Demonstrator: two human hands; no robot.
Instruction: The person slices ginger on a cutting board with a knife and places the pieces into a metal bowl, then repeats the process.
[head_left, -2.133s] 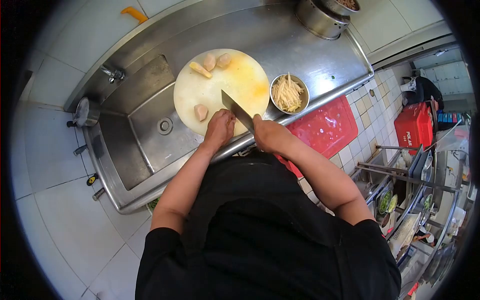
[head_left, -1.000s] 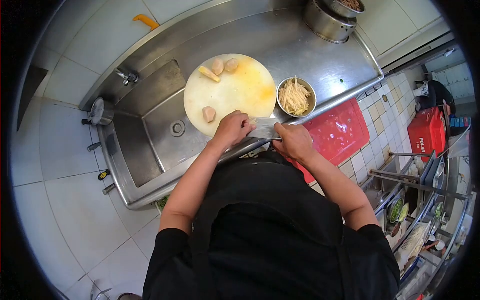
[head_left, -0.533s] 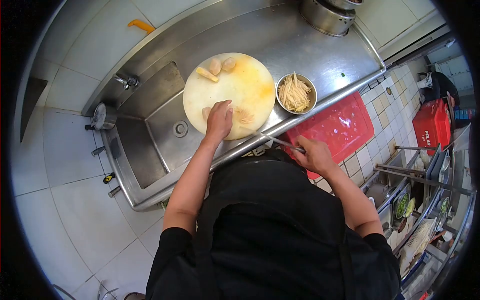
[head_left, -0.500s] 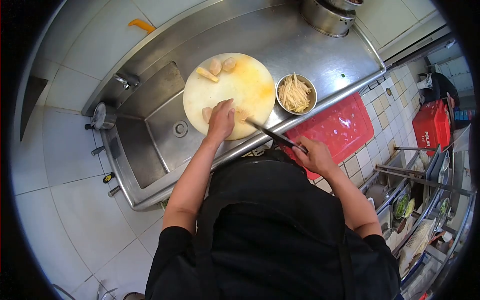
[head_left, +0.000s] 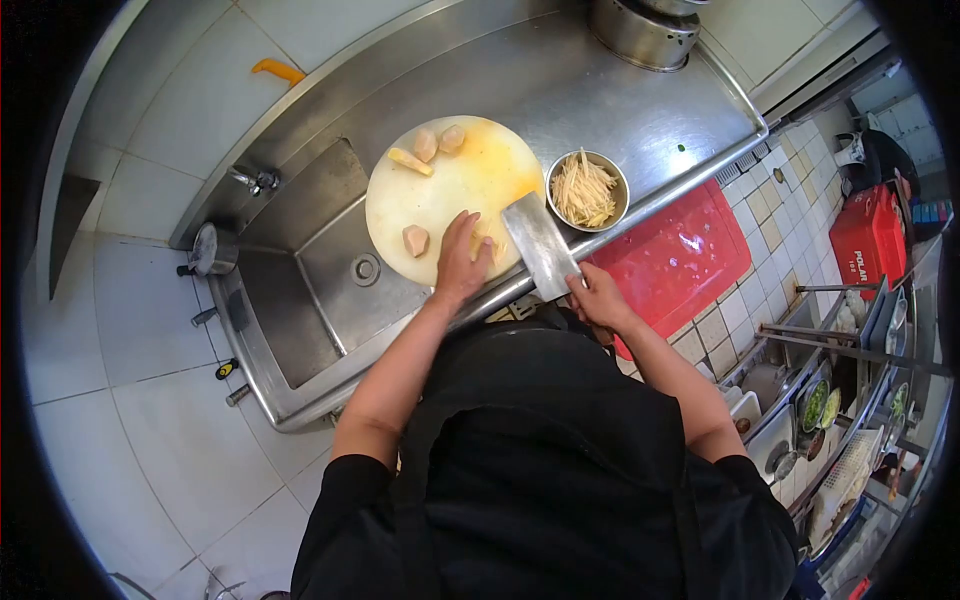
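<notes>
My left hand rests on the near edge of the round cutting board, fingers stretched out and thumb apart, beside a small heap of pale shreds. My right hand grips the handle of a cleaver, its broad blade turned flat to view at the board's right edge, close to the shreds. A pale cut chunk lies left of my left hand. Towards the board's far side are two rounded pale pieces and a yellowish wedge. A metal bowl of similar shreds stands to the right.
The board lies partly over a steel sink basin with a tap. A steel pot stands at the back right. On the floor are a red lid-like panel and a red cooler; shelving with food trays is at right.
The cleaver has turned from edge-on to flat and swung up beside the board. My left hand has shifted right, off the pale chunk, to the shreds.
</notes>
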